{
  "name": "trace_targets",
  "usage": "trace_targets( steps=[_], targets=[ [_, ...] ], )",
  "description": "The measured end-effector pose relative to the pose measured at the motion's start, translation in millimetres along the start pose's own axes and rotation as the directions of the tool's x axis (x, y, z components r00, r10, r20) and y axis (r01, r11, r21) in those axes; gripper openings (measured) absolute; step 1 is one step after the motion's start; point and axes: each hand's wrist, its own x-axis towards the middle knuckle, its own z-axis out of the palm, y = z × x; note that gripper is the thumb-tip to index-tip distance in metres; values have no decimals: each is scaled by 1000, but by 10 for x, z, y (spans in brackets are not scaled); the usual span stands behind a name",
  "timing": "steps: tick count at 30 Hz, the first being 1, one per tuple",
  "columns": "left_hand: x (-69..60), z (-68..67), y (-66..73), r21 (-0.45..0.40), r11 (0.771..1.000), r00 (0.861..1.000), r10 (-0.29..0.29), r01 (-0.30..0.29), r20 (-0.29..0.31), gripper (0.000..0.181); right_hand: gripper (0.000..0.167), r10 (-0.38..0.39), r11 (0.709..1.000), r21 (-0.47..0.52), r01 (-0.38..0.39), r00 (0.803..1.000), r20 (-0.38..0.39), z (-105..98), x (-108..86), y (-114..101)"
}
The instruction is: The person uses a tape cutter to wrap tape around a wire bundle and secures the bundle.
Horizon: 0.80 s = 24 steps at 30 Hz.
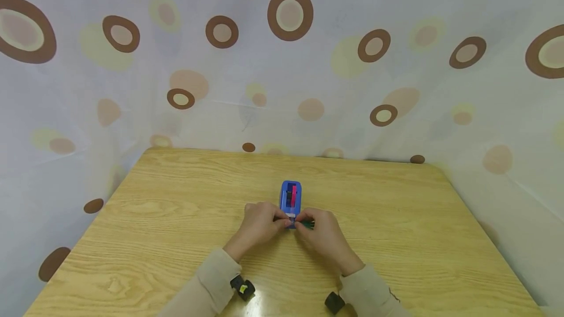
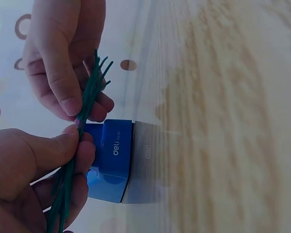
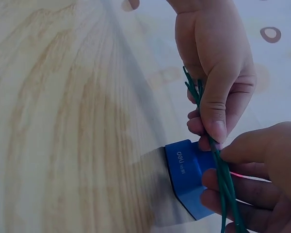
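A blue tape dispenser point(image 1: 284, 207) is standing on the table right in front of you, just beyond your fingertips, its long axis pointing away from you. A bright pink ring point(image 1: 293, 195) is sitting in its top opening, and white "deli" lettering is showing on its blue side in both wrist views. Your fingers are covering part of its near end in the head view; whether they are touching it, you cannot tell. Your left hand point(image 1: 263, 222) and right hand point(image 1: 323, 232) are both pinching a bundle of thin green strands point(image 2: 91, 92) between thumb and fingers. The bundle is lying across both hands, close by the dispenser, its loose ends spreading at the right side; in the head view your hands are hiding most of it. Beige sleeves point(image 1: 211, 278) are covering your forearms, and small black devices point(image 1: 335, 302) are sitting by the cuffs.

The pale wood-grain table point(image 1: 374, 199) is shining, mirroring the dispenser and catching a bright glare between your sleeves. Whitish sheeting point(image 1: 273, 67) with brown, peach and yellowish rounds is enclosing the table's back and sides.
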Motion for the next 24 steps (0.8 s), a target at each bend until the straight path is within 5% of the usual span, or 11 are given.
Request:
trace_targets(
  steps=[9,24],
  targets=[
    [16,3,7,2,1000,1000,3,-3,-15,11,7,3,1000,-20,-3,1000,31,-19,27,10],
    [2,22,24,34,999,998,-6,9,-62,8,10,-10,1000,16,11,1000,-22,46,18,63]
  ],
)
